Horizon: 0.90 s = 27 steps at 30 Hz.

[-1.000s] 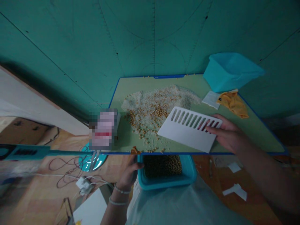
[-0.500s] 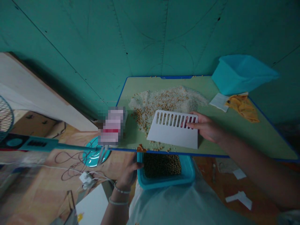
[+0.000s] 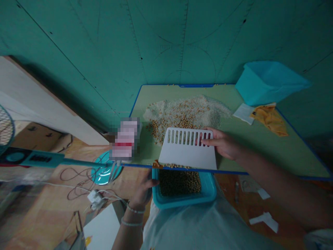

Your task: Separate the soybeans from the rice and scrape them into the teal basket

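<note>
My right hand [image 3: 221, 143] grips a white slotted scraper card [image 3: 187, 152] by its right end, its lower edge at the near rim of the green table [image 3: 260, 146], over a few loose beans. A pile of rice mixed with yellow soybeans [image 3: 182, 114] lies behind it. Below the table edge my left hand [image 3: 143, 192] holds the left rim of a teal tub [image 3: 185, 199] filled with beans, which rests on my lap.
A second teal tub [image 3: 267, 81] stands at the far right corner, beside a white paper slip [image 3: 244, 113] and a yellow cloth [image 3: 270, 119]. A blurred pink packet [image 3: 125, 139] sits at the table's left edge. A fan base [image 3: 104, 172], cables and paper scraps lie on the floor.
My right hand has dragged the scraper card left and toward me, from mid-table to the near edge above the tub, pushing beans along. My left hand has stayed on the tub.
</note>
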Motion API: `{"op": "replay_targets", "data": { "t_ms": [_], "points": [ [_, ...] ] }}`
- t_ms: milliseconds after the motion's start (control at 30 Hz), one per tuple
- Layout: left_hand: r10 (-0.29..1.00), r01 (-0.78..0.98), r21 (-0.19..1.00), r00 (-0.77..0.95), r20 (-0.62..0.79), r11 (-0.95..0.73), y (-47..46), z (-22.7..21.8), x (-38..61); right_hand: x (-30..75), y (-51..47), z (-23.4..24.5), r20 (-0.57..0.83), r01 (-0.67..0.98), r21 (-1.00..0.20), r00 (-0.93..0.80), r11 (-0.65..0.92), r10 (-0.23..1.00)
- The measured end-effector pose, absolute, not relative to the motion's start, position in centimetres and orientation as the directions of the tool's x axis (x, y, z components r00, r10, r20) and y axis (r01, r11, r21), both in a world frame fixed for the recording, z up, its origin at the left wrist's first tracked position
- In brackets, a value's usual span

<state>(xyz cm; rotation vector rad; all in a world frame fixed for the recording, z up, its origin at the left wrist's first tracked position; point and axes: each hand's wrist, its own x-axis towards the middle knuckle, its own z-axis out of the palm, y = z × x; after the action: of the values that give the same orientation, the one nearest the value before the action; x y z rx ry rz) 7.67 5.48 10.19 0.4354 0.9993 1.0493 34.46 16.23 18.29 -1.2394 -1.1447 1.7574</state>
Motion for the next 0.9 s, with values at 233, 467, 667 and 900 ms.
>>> {"op": "replay_targets", "data": {
  "t_ms": [233, 467, 667, 900],
  "points": [
    [0.852, -0.51, 0.698, 0.155, -0.5, 0.503, 5.6, 10.1, 7.6, 34.3, 16.0, 17.9, -0.355, -0.1, -0.908, -0.331, -0.406, 0.875],
    [0.838, -0.518, 0.677, 0.168, -0.519, 0.523, 5.8, 9.8, 7.6, 34.4, 15.7, 18.2, -0.377, -0.056, -0.909, -0.319, -0.414, 0.87],
    [0.847, -0.506, 0.695, 0.157, -0.508, 0.511, 5.8, 9.7, 7.5, 35.0, 15.2, 18.1, -0.386, -0.068, -0.903, -0.302, -0.424, 0.872],
    [0.837, -0.509, 0.68, 0.177, -0.517, 0.528, 5.9, 10.0, 7.7, 35.9, 15.7, 19.7, -0.307, -0.042, -0.945, -0.228, -0.325, 0.924]
  ]
}}
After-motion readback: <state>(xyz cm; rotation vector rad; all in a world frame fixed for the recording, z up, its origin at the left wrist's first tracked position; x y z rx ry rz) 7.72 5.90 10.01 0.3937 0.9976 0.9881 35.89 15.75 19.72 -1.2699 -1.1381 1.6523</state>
